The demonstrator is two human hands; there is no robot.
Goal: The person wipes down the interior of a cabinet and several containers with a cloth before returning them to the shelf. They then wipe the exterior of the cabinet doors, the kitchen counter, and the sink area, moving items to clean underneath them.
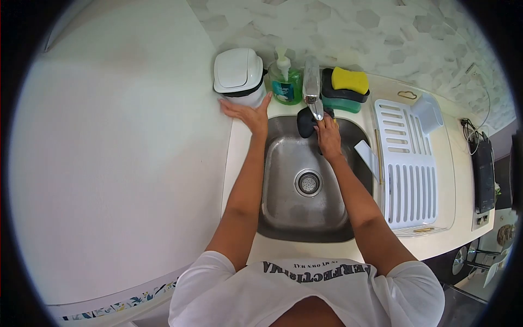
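Note:
My left hand (248, 115) spans the front of a small white lidded bin (237, 70), thumb at its right side and fingers at its left. A black liner edge shows under the lid. My right hand (328, 137) has its fingers closed on a black cloth (306, 124) at the back rim of the sink, just below the faucet (311, 87). Part of the cloth is hidden behind the hand and the spout. Between bin and faucet stands a pump bottle of green soap (287, 87).
The steel sink (283, 215) lies below my arms. To the faucet's right, a yellow sponge (350, 80) rests on a dark holder (359, 97). A white dish rack (412, 191) stands right of the sink, and a black stove (482, 174) is farther right.

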